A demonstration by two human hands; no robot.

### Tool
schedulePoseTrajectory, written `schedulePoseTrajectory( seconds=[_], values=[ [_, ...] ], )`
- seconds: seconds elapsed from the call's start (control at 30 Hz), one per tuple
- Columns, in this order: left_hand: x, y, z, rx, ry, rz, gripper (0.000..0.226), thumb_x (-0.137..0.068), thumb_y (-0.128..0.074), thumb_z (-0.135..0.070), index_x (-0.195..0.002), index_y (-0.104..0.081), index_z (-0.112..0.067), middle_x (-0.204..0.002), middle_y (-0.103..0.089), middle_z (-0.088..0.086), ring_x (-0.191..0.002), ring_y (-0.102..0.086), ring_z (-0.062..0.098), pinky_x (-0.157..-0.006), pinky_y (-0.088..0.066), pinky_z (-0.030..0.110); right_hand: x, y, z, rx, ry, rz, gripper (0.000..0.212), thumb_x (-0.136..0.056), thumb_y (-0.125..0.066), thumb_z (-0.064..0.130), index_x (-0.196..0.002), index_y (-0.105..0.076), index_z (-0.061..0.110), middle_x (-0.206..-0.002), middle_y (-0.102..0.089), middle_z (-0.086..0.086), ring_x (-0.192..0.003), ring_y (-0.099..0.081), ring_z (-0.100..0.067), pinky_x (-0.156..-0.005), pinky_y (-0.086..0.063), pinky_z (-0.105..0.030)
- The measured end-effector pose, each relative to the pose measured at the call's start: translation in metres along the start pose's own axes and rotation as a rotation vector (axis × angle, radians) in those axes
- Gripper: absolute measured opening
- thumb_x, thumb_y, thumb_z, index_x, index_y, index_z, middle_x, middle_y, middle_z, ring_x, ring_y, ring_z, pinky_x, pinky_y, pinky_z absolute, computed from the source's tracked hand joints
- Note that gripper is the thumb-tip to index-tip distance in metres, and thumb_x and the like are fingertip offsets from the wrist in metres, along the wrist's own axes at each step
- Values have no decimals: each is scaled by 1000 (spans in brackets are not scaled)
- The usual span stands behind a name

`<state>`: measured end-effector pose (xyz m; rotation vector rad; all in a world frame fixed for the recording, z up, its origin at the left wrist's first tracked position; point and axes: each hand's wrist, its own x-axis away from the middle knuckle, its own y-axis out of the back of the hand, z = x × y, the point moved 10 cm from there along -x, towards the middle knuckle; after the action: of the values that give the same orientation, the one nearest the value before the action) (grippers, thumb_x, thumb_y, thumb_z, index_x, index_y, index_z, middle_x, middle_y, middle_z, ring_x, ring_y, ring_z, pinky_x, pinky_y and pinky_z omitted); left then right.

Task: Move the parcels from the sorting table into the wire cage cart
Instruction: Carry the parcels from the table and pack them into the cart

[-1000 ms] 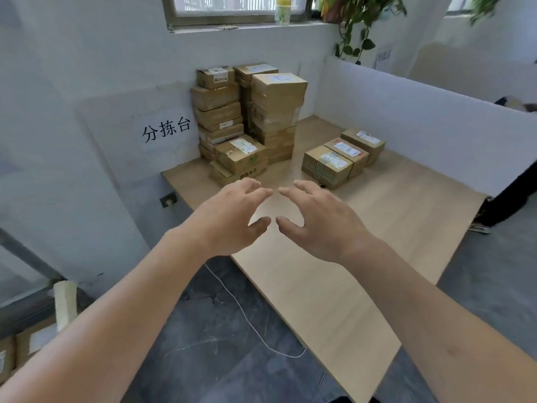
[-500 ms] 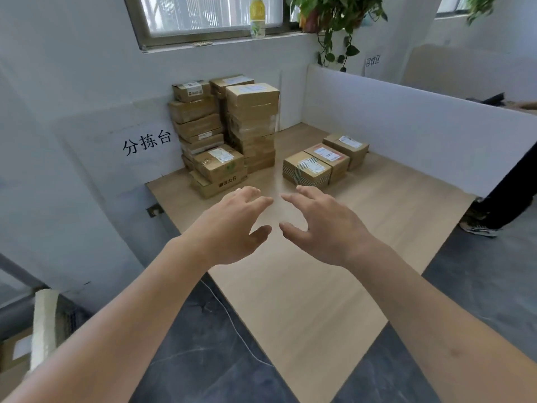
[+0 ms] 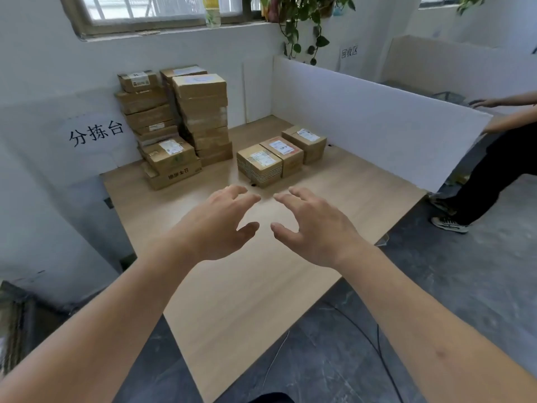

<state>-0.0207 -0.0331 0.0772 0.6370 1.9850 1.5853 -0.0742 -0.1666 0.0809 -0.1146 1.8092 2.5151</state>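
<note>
- Your left hand [image 3: 216, 228] and right hand [image 3: 315, 228] are hovering side by side over the bare middle of the wooden surface [image 3: 232, 301], palms down, fingertips nearly meeting.
- Both grips are standing open and empty: fingers spread and curled, thumbs apart from the fingers, touching no parcel.
- Three small parcels are sitting in a row just beyond your fingertips. The striped-tape parcel [image 3: 259, 164] is lying nearest; the red-edged parcel [image 3: 282, 155] is touching it behind; the third parcel [image 3: 305, 144] is sitting at the far end, close to the white partition [image 3: 363, 120].
- A tall parcel stack [image 3: 203, 112] is rising at the far left corner against the wall, with a second, rougher stack [image 3: 145, 109] beside it.
- Two more boxes [image 3: 171, 162] are lying in front of those stacks, one on top of the other, the lower one showing printed characters on its side.
- A sign with three characters [image 3: 96, 132] is hanging on the left panel.
- Another person [image 3: 494, 158] in dark trousers is standing at the right, behind the partition, one arm reaching over it.
- No wire cage cart is identifiable in this view.
</note>
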Motion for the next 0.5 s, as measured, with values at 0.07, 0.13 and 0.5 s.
schedulePoseTrajectory(
  seconds=[0.07, 0.13, 0.5],
  values=[
    [-15, -3, -13, -3, 1, -5, 59, -101, -55, -49, -156, -38, -32, -157, -38, -2, -137, -47, 23, -103, -50, 40, -1, 5, -19, -4, -2, 2, 64, -101, -52, 56, -158, -37, 32, -164, -34, -2, -146, -40, -23, -113, -43, -43],
    [-32, -9, -23, -1, 6, -5, 60, -101, -55, -49, -156, -38, -32, -157, -38, -3, -135, -49, 22, -102, -51, 41, -7, 10, -39, -3, -5, 4, 64, -101, -52, 56, -158, -37, 32, -165, -34, -1, -146, -40, -23, -112, -43, -43],
    [-160, -58, 4, 15, 54, -25, 58, -101, -52, -51, -154, -39, -32, -154, -39, -7, -133, -51, 22, -98, -54, 44, -127, -3, -132, 45, 35, 84, 63, -101, -51, 55, -159, -35, 34, -165, -32, 1, -145, -40, -22, -111, -40, -42]
  ],
)
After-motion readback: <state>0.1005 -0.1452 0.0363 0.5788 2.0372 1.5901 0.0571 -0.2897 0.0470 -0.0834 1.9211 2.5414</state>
